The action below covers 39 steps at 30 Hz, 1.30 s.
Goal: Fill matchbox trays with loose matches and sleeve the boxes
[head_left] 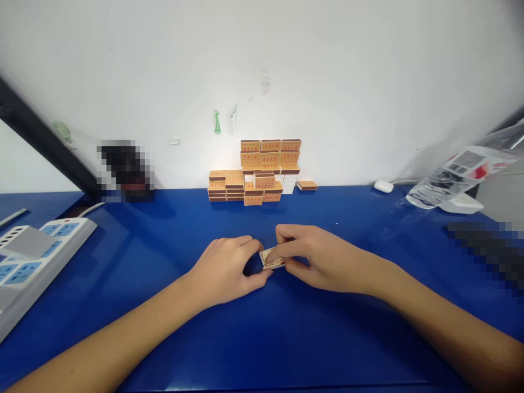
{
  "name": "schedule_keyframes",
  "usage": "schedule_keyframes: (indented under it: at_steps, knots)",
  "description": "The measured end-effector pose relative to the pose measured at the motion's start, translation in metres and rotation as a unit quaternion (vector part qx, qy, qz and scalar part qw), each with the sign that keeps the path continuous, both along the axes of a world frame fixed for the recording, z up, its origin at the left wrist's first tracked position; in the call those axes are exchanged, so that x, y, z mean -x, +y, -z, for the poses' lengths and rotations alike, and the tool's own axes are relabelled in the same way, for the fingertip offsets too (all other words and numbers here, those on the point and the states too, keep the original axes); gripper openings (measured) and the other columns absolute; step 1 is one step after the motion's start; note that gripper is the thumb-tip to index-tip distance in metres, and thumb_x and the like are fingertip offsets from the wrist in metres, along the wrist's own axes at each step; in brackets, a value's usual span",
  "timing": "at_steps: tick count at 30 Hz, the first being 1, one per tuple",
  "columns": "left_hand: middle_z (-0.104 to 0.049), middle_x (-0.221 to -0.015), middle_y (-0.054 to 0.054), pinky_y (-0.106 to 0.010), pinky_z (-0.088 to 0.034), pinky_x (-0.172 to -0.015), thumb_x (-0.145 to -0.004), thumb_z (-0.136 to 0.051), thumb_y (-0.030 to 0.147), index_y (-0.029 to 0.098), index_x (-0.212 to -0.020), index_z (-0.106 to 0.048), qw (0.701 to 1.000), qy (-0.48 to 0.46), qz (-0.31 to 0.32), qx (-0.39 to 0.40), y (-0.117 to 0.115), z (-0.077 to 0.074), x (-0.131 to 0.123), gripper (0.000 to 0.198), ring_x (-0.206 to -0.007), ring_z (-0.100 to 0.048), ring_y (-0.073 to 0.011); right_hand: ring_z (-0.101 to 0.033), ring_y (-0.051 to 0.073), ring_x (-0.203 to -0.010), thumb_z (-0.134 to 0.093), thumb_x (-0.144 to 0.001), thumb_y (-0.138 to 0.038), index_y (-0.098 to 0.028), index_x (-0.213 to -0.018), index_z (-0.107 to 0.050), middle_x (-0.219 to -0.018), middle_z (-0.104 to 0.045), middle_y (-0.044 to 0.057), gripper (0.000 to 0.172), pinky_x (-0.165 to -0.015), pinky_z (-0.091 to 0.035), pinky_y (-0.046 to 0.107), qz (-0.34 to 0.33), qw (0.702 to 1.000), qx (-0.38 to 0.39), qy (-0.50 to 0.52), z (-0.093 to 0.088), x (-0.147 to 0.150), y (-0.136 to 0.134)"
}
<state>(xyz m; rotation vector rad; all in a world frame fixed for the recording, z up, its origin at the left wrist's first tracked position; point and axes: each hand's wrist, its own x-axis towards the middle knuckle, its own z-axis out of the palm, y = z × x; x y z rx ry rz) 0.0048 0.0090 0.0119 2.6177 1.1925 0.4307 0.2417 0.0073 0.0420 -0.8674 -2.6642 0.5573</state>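
A small white matchbox tray (273,263) with matches in it lies between my hands over the blue table. My left hand (231,268) grips its left end between thumb and fingers. From the right, my right hand (309,255) has its fingers on the matches and at the tray's right end; red match heads show beside the fingertips. Whether a match is pinched there is too small to tell. Behind the hands, stacked orange matchboxes (270,159) stand against the wall.
One matchbox (307,185) lies right of the stack. A white power strip (36,262) is at the left. At the right are a white case (383,186), a clear plastic bottle (442,180) and a blurred dark object (487,248). Another blurred dark object (126,170) stands back left.
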Motion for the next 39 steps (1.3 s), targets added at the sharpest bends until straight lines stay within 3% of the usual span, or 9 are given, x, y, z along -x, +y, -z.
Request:
schedule_keyframes:
  at_steps: [5, 11, 18, 25, 29, 39]
  knots:
    - [-0.069, -0.084, 0.001, -0.030, -0.040, -0.058, -0.089, -0.070, 0.037, 0.021, -0.093, -0.068, 1.000, 0.008, 0.000, 0.003, 0.000, 0.000, 0.000, 0.017, -0.068, -0.063, -0.0164, -0.054, 0.014, -0.077, -0.053, -0.094, -0.003, -0.025, -0.113, -0.077, -0.091, -0.054, 0.001, 0.038, -0.071, -0.041, 0.029, -0.024, 0.999, 0.015, -0.014, 0.001, 0.004, -0.004]
    - [-0.070, -0.085, 0.000, -0.030, -0.040, -0.060, -0.094, -0.067, 0.044, 0.021, -0.101, -0.071, 1.000, 0.009, 0.005, -0.002, -0.001, -0.002, 0.000, 0.025, -0.069, -0.063, -0.0168, -0.050, 0.012, -0.070, -0.053, -0.095, -0.005, -0.022, -0.102, -0.078, -0.087, -0.051, 0.000, 0.031, -0.067, -0.038, 0.028, 0.000, 1.000, -0.007, -0.006, -0.002, -0.002, 0.000]
    - [-0.070, -0.086, 0.000, -0.031, -0.040, -0.059, -0.093, -0.068, 0.043, 0.021, -0.103, -0.072, 1.000, 0.017, 0.003, -0.003, -0.001, -0.001, -0.001, 0.025, -0.069, -0.063, -0.0168, -0.050, 0.012, -0.068, -0.052, -0.094, -0.002, -0.025, -0.109, -0.078, -0.086, -0.053, 0.000, 0.037, -0.066, -0.038, 0.027, 0.002, 1.000, 0.012, -0.005, -0.003, -0.011, 0.001]
    - [-0.071, -0.088, -0.001, -0.031, -0.042, -0.059, -0.094, -0.067, 0.044, 0.021, -0.107, -0.071, 1.000, 0.023, 0.009, -0.009, -0.001, -0.002, 0.000, 0.026, -0.070, -0.064, -0.0172, -0.054, 0.013, -0.070, -0.059, -0.094, -0.009, -0.022, -0.104, -0.077, -0.089, -0.059, 0.001, 0.024, -0.066, -0.039, 0.028, 0.049, 0.999, -0.002, -0.010, 0.001, -0.014, 0.007]
    - [-0.071, -0.087, -0.001, -0.030, -0.042, -0.059, -0.096, -0.065, 0.044, 0.021, -0.107, -0.071, 0.999, 0.031, 0.016, -0.018, -0.001, -0.002, 0.000, 0.026, -0.070, -0.064, -0.0173, -0.054, 0.013, -0.069, -0.055, -0.095, -0.007, -0.022, -0.104, -0.076, -0.090, -0.059, 0.001, 0.027, -0.067, -0.040, 0.028, 0.039, 0.999, 0.012, -0.025, 0.004, -0.013, 0.007]
    - [-0.070, -0.087, -0.001, -0.031, -0.042, -0.059, -0.097, -0.065, 0.044, 0.020, -0.105, -0.071, 0.999, 0.030, 0.023, -0.029, 0.000, -0.002, 0.001, 0.026, -0.069, -0.064, -0.0177, -0.053, 0.012, -0.070, -0.059, -0.097, -0.016, -0.020, -0.093, -0.071, -0.087, -0.058, 0.000, 0.014, -0.064, -0.038, 0.028, 0.067, 0.997, -0.002, -0.032, 0.006, -0.004, 0.003]
